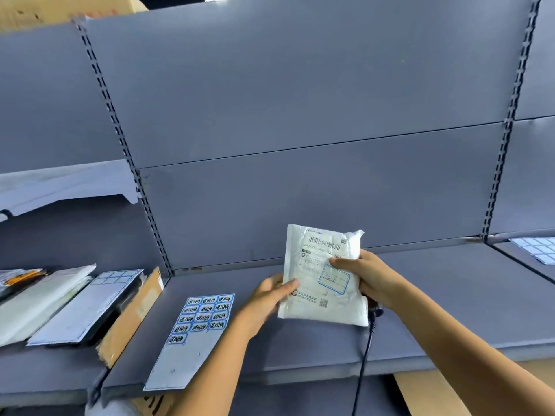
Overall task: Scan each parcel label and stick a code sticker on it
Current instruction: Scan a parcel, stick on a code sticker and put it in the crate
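Note:
I hold a white plastic parcel upright above the grey shelf, label side toward me. Its label shows a barcode near the top and a blue-framed code sticker lower right. My left hand pinches the parcel's left edge. My right hand grips its right side, thumb on the label beside the sticker. A sticker sheet with several blue code stickers lies flat on the shelf to the left. A black cable hangs from under the parcel; the device it belongs to is mostly hidden.
On the left shelf lean several parcels, a mostly used sticker sheet and a cardboard box. Another sticker sheet lies on the shelf at far right. Grey back panels rise behind. Cardboard shows below the shelf edge.

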Demonstrator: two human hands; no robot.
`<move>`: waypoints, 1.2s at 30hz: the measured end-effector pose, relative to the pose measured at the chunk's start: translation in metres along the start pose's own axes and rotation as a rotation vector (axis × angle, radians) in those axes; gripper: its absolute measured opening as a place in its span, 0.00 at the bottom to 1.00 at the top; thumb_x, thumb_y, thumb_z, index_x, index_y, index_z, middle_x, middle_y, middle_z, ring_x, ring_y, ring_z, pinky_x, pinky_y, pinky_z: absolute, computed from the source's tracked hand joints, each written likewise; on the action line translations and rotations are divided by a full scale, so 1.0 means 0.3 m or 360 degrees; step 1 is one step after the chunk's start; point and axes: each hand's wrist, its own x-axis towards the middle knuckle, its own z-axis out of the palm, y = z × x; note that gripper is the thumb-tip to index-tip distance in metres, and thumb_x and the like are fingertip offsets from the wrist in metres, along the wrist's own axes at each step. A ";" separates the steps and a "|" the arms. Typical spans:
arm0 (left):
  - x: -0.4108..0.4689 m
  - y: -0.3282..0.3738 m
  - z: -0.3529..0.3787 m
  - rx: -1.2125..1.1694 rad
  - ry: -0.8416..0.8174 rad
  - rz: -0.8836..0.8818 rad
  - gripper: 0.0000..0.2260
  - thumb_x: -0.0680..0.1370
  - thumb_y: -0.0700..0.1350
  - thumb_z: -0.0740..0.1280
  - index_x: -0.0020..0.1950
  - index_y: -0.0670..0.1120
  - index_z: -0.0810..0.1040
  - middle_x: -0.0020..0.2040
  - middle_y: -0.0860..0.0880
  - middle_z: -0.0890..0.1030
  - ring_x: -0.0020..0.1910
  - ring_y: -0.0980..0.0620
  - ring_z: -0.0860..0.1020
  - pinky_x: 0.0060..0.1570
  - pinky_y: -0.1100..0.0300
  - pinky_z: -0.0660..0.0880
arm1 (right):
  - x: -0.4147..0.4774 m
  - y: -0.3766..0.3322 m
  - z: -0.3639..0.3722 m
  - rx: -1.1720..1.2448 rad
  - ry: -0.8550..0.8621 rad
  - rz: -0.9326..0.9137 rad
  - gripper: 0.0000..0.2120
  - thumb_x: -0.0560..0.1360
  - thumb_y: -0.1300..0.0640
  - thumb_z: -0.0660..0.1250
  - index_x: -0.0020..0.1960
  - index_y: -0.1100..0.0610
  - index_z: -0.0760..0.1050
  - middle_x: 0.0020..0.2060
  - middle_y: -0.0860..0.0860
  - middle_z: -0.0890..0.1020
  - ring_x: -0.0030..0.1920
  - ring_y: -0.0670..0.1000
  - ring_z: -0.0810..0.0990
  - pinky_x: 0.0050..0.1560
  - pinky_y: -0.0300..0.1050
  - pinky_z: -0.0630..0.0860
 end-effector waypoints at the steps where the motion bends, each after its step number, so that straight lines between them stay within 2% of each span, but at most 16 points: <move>1: 0.030 -0.010 -0.001 -0.0075 -0.0037 -0.0020 0.15 0.75 0.45 0.71 0.60 0.42 0.77 0.53 0.45 0.83 0.55 0.45 0.80 0.60 0.49 0.75 | 0.025 0.005 0.014 -0.0035 0.0005 0.0006 0.12 0.75 0.62 0.68 0.59 0.61 0.76 0.51 0.57 0.84 0.51 0.58 0.83 0.56 0.57 0.78; 4: 0.121 -0.058 0.000 -0.0117 0.0092 0.0016 0.13 0.75 0.40 0.70 0.59 0.40 0.78 0.52 0.45 0.84 0.54 0.44 0.81 0.59 0.46 0.75 | 0.081 0.033 0.026 -0.0179 0.0387 -0.0099 0.18 0.74 0.57 0.70 0.59 0.64 0.73 0.48 0.62 0.82 0.51 0.60 0.82 0.54 0.53 0.78; 6: 0.168 -0.089 -0.015 -0.0200 0.0234 0.0063 0.14 0.71 0.43 0.73 0.56 0.42 0.79 0.51 0.45 0.84 0.52 0.45 0.82 0.58 0.47 0.76 | 0.098 0.062 0.005 -0.0512 0.1012 -0.0109 0.23 0.73 0.53 0.71 0.63 0.60 0.69 0.52 0.59 0.78 0.55 0.58 0.78 0.51 0.49 0.76; 8: 0.202 -0.126 -0.030 -0.0281 0.0357 0.0070 0.12 0.73 0.41 0.72 0.55 0.42 0.79 0.50 0.45 0.84 0.50 0.46 0.82 0.56 0.49 0.77 | 0.105 0.128 -0.041 -0.0805 0.1464 0.0141 0.30 0.71 0.48 0.71 0.67 0.61 0.66 0.61 0.59 0.72 0.63 0.61 0.70 0.59 0.54 0.70; 9: 0.212 -0.143 -0.033 -0.0307 0.0377 0.0066 0.10 0.75 0.40 0.71 0.55 0.42 0.79 0.50 0.45 0.84 0.50 0.46 0.82 0.56 0.50 0.77 | 0.106 0.168 -0.061 -0.0880 0.1500 0.0285 0.32 0.70 0.47 0.71 0.66 0.62 0.66 0.63 0.60 0.71 0.65 0.62 0.68 0.61 0.55 0.68; 11: 0.228 -0.164 -0.034 -0.0263 0.0341 0.0059 0.08 0.76 0.39 0.69 0.55 0.43 0.79 0.51 0.45 0.84 0.51 0.46 0.82 0.56 0.48 0.77 | 0.110 0.231 -0.080 -0.1067 0.1300 0.0505 0.28 0.69 0.46 0.72 0.59 0.64 0.69 0.56 0.60 0.74 0.58 0.62 0.73 0.55 0.51 0.72; 13: 0.238 -0.168 -0.040 -0.0183 0.0280 0.0081 0.09 0.76 0.40 0.68 0.57 0.43 0.78 0.51 0.47 0.84 0.52 0.47 0.82 0.56 0.48 0.77 | 0.114 0.242 -0.087 -0.1152 0.1109 0.0546 0.22 0.68 0.48 0.72 0.49 0.63 0.71 0.44 0.56 0.77 0.46 0.58 0.77 0.41 0.46 0.71; 14: 0.242 -0.168 -0.045 -0.0153 0.0267 0.0091 0.10 0.77 0.41 0.68 0.57 0.43 0.78 0.51 0.47 0.84 0.52 0.47 0.82 0.56 0.49 0.77 | 0.115 0.232 -0.086 -0.1085 0.1071 0.0519 0.18 0.66 0.50 0.73 0.44 0.63 0.71 0.37 0.55 0.77 0.39 0.56 0.76 0.35 0.44 0.68; 16: 0.253 -0.169 -0.052 -0.0119 0.0301 0.0114 0.09 0.77 0.40 0.68 0.56 0.44 0.78 0.51 0.48 0.84 0.51 0.48 0.82 0.54 0.51 0.78 | 0.111 0.208 -0.074 -0.0760 0.1048 0.0380 0.13 0.63 0.57 0.72 0.37 0.62 0.69 0.28 0.54 0.72 0.30 0.54 0.70 0.33 0.44 0.64; 18: 0.264 -0.173 -0.055 -0.0102 0.0358 0.0141 0.08 0.77 0.40 0.68 0.56 0.43 0.78 0.50 0.47 0.84 0.50 0.49 0.82 0.51 0.54 0.79 | 0.099 0.196 -0.049 -0.0370 0.1082 0.0196 0.10 0.66 0.66 0.69 0.42 0.63 0.68 0.32 0.55 0.74 0.31 0.55 0.74 0.36 0.49 0.72; 20: 0.274 -0.170 -0.050 -0.0115 0.0371 0.0160 0.07 0.77 0.40 0.67 0.55 0.44 0.78 0.51 0.47 0.84 0.50 0.50 0.82 0.48 0.57 0.79 | 0.075 0.176 0.000 -0.0010 0.1048 0.0022 0.14 0.69 0.72 0.67 0.49 0.61 0.65 0.42 0.55 0.77 0.38 0.57 0.82 0.41 0.53 0.80; 22: 0.283 -0.162 -0.042 -0.0156 0.0351 0.0166 0.07 0.77 0.40 0.67 0.55 0.45 0.78 0.50 0.49 0.84 0.49 0.51 0.82 0.44 0.60 0.79 | 0.050 0.139 0.056 0.0135 0.0951 -0.0078 0.18 0.70 0.73 0.68 0.51 0.59 0.64 0.42 0.54 0.78 0.35 0.54 0.82 0.33 0.47 0.77; 24: 0.286 -0.151 -0.036 -0.0122 0.0339 0.0186 0.07 0.78 0.40 0.67 0.55 0.46 0.78 0.50 0.50 0.84 0.48 0.53 0.82 0.40 0.64 0.78 | 0.025 0.107 0.112 0.0127 0.0841 -0.0084 0.19 0.70 0.72 0.68 0.52 0.58 0.64 0.34 0.53 0.79 0.28 0.51 0.75 0.25 0.43 0.69; 26: 0.290 -0.147 -0.034 -0.0059 0.0345 0.0209 0.07 0.78 0.40 0.66 0.56 0.46 0.78 0.50 0.51 0.84 0.47 0.55 0.82 0.39 0.66 0.77 | 0.013 0.096 0.153 0.0082 0.0776 -0.0100 0.18 0.70 0.72 0.66 0.51 0.58 0.62 0.31 0.52 0.78 0.27 0.51 0.70 0.23 0.41 0.65; 29: 0.291 -0.145 -0.035 -0.0036 0.0335 0.0214 0.08 0.78 0.41 0.66 0.56 0.46 0.78 0.50 0.51 0.84 0.47 0.56 0.83 0.39 0.66 0.77 | 0.016 0.098 0.189 -0.0018 0.0722 -0.0099 0.16 0.71 0.71 0.63 0.49 0.57 0.61 0.34 0.54 0.77 0.27 0.51 0.68 0.23 0.40 0.64; 36: 0.292 -0.148 -0.042 -0.0007 0.0290 0.0262 0.07 0.78 0.41 0.66 0.55 0.47 0.78 0.50 0.50 0.84 0.48 0.54 0.83 0.41 0.65 0.77 | 0.037 0.122 0.199 -0.0210 0.0679 -0.0136 0.15 0.70 0.71 0.61 0.49 0.57 0.60 0.37 0.60 0.73 0.28 0.51 0.68 0.27 0.41 0.68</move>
